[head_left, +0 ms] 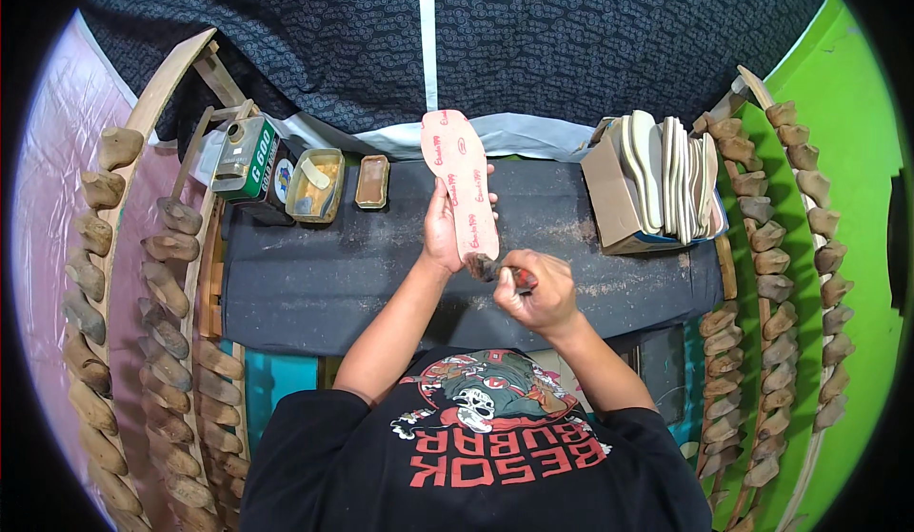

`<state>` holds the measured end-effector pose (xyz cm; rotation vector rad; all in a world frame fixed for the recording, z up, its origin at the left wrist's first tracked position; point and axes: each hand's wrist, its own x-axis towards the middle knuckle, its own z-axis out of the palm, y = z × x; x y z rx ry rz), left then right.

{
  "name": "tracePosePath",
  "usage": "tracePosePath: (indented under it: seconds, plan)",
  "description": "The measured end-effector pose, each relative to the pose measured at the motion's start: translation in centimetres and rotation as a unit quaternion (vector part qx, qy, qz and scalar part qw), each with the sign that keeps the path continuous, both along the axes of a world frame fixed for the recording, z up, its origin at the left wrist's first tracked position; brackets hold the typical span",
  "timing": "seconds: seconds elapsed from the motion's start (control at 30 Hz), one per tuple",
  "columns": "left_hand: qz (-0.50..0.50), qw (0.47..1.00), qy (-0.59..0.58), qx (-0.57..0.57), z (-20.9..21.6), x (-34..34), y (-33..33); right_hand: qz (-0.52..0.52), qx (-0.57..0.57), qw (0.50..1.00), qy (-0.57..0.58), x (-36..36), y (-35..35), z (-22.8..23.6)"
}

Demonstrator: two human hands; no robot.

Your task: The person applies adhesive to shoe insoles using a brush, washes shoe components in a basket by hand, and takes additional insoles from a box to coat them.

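My left hand (439,232) holds a pale pink insole (460,175) with red printing from beneath, the thumb along its left edge and fingertips showing at its right edge. The insole's heel end points toward me. In my right hand (543,294) is a brush (483,267) with a dark, reddish handle, the fingers wrapped round it. Its dark, worn head is at the heel end of the insole and appears to touch it. Both hands are above the dark cloth of the table (543,208).
Back left on the table are a green-and-white metal can (249,162), a stained tub (312,210) with a pale scraper-like piece, and a small brown-filled container (372,182). A cardboard box (609,192) of upright insoles (647,175) stands at right. Racks of wooden shoe lasts (103,189) flank both sides.
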<state>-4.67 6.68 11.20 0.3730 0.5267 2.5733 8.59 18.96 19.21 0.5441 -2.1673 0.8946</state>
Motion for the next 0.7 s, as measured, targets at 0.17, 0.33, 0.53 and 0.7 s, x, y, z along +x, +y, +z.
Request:
tracePosePath:
  seconds: [0.17, 0.33, 0.53, 0.7]
  plan:
    - [-0.016, 0.999, -0.002, 0.029, -0.1, 0.1, -0.2, -0.067, -0.012, 0.998, 0.015, -1.0, 1.7, 0.4]
    - [0.003, 1.0, -0.001, 0.001, -0.1, 0.0, -0.4, -0.107, -0.021, 0.993, 0.046, -1.6, 3.0, 1.5]
    - [-0.006, 1.0, 0.016, -0.003, -0.7, -0.1, 0.1, -0.003, 0.005, 1.0, 0.008, -1.0, -0.1, 0.2]
    - [-0.024, 1.0, -0.002, -0.013, -0.9, 0.9, -0.3, -0.063, -0.005, 0.998, 0.009, -2.0, 1.4, -0.2]
